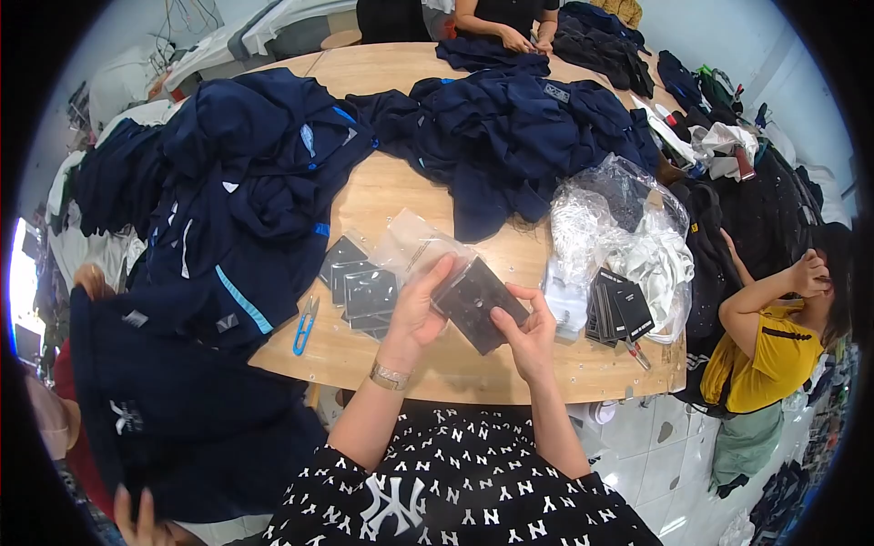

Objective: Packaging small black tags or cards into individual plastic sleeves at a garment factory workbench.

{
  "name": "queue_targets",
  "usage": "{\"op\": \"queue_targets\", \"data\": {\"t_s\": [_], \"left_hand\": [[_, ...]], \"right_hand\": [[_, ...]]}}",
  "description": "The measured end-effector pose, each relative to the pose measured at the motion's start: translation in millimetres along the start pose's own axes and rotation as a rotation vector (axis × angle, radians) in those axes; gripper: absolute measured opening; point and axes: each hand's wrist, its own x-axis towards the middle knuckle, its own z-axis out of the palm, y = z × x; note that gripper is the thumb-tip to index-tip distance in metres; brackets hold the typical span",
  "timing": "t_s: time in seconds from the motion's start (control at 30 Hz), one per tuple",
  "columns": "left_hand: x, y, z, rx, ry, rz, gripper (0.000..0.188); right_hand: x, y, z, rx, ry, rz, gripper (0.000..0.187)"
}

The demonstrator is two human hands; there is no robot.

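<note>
A dark flat card, perhaps in a clear sleeve, is held in front of me between both hands. My left hand is closed on its left edge and on a clear plastic bag that sticks out beyond the fingers. My right hand pinches the card's right side, thumb on top. To the left of my left hand lie several dark cards in clear sleeves. Blue thread snips rest farther left. A stack of black tags sits right of my right hand.
Navy garments heap at the left, with more navy garments across the table's back. A large clear bag with white contents stands right. People are near: one handles navy fabric at left, one sits far back, one in yellow is right.
</note>
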Motion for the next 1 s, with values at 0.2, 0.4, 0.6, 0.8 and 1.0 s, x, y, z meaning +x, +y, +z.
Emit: {"op": "queue_targets", "data": {"t_s": [0.2,0.4,0.6,0.8,1.0], "left_hand": [[9.6,-0.8,-5.1,0.064,-0.003,-0.063,0.018],[20.6,-8.4,-13.7,0.149,0.085,0.008,0.02],[21.2,-6.7,-9.1,0.156,0.007,0.029,0.02],[24.3,-3.8,-10.0,0.278,-0.106,-0.077,0.031],[10.4,-22.4,8.8,0.194,-0.125,0.001,0.03]], "right_hand": [[1.4,5.3,-2.6,0.018,-0.005,0.012,0.032],[8.2,12.7,-6.1,0.012,-0.038,0.006,0.032],[10.7,17.8,-9.5,0.028,-0.028,0.027,0.032],[11.6,25.3,-11.1,0.01,0.009,0.016,0.03],[9.9,22.7,15.2,0.259,0.222,-0.168,0.042]]}}
